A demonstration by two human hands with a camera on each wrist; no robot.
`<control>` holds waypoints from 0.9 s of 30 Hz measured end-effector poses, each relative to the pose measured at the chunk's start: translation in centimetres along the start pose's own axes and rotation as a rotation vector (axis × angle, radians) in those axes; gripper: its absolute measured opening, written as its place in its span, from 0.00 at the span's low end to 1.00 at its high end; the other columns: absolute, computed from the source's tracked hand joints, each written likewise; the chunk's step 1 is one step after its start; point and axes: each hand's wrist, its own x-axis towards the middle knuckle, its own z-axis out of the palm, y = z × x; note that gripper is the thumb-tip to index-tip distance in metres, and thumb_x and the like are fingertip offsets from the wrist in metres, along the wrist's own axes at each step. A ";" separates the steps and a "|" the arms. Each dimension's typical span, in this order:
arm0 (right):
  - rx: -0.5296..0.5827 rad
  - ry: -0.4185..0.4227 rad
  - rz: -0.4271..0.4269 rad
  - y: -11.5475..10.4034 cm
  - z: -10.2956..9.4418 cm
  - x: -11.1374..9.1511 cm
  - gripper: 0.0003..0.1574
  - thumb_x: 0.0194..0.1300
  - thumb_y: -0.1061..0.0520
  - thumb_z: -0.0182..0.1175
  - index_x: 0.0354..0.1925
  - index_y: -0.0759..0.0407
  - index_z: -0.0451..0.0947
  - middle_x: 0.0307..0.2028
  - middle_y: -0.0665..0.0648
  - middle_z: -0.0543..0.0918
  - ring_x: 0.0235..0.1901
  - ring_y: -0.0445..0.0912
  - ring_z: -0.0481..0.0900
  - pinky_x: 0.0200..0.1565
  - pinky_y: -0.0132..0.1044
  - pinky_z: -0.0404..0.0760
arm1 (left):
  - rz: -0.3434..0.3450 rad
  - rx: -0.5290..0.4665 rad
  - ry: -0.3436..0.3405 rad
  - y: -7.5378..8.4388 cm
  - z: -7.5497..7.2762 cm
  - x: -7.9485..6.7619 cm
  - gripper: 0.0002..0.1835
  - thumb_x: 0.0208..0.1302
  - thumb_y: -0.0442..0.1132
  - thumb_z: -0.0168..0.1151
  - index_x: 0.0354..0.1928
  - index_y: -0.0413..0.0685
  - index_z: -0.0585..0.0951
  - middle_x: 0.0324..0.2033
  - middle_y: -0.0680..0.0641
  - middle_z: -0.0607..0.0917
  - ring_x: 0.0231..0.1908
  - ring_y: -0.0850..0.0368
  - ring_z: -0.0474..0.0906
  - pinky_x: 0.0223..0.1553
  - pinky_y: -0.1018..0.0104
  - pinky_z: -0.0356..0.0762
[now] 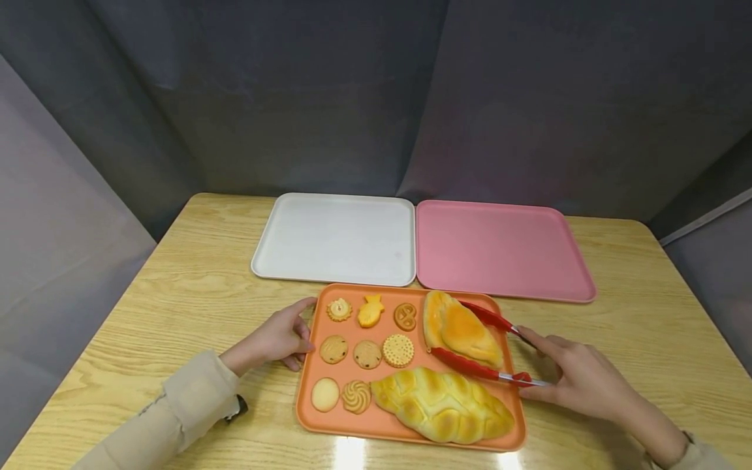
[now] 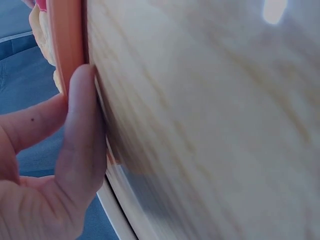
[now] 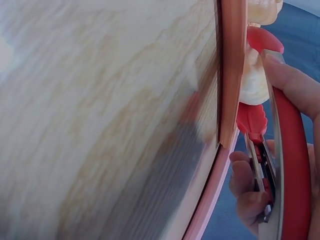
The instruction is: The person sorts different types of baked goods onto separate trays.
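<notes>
My right hand (image 1: 581, 378) grips the red-and-metal tongs (image 1: 490, 316), one handle arm at the thumb and the other along the fingers. Their red tips lie on either side of a golden filled bread (image 1: 464, 329) at the right of the orange tray (image 1: 411, 437). In front of that bread lies a braided loaf (image 1: 446, 408). At the tray's left edge my left hand (image 1: 282, 336) holds the rim between thumb and finger; in the left wrist view, the fingertips (image 2: 82, 75) are right at the orange rim.
Several small biscuits, among them a pretzel (image 1: 405, 316) and a round cracker (image 1: 398, 350), fill the orange tray's left part. Behind it, a white tray (image 1: 341, 238) and a pink tray (image 1: 499, 248) stand side by side on the wooden table (image 1: 194, 281). Grey curtains (image 1: 294, 98) hang beyond.
</notes>
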 end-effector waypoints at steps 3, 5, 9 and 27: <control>-0.005 0.008 0.000 0.1 0.0 -0.1 0.52 0.37 0.32 0.70 0.57 0.56 0.72 0.27 0.42 0.72 0.15 0.30 0.54 0.17 0.25 0.57 | 0.000 -0.004 0.000 0.0 0.0 0.0 0.44 0.53 0.21 0.58 0.69 0.41 0.49 0.25 0.42 0.73 0.19 0.53 0.75 0.16 0.58 0.79; -0.010 0.007 -0.001 0.1 -0.1 -0.1 0.51 0.37 0.32 0.70 0.57 0.56 0.72 0.27 0.42 0.73 0.14 0.30 0.54 0.17 0.25 0.57 | -0.002 -0.004 0.003 0.1 0.1 0.0 0.44 0.53 0.21 0.58 0.70 0.41 0.48 0.25 0.42 0.73 0.18 0.53 0.75 0.16 0.58 0.79; 0.006 0.003 -0.003 0.0 -0.5 -0.1 0.51 0.37 0.33 0.70 0.57 0.55 0.72 0.28 0.43 0.75 0.14 0.29 0.55 0.16 0.25 0.58 | -0.001 -0.005 0.006 0.1 0.1 0.0 0.45 0.53 0.20 0.58 0.70 0.43 0.48 0.24 0.42 0.72 0.18 0.53 0.75 0.16 0.58 0.79; 0.039 0.074 -0.056 0.0 -1.6 1.3 0.50 0.36 0.39 0.74 0.57 0.56 0.72 0.29 0.44 0.74 0.14 0.29 0.54 0.15 0.24 0.57 | -0.022 -0.097 0.021 -0.3 0.0 0.2 0.46 0.50 0.18 0.58 0.70 0.45 0.50 0.23 0.40 0.75 0.15 0.54 0.76 0.17 0.56 0.80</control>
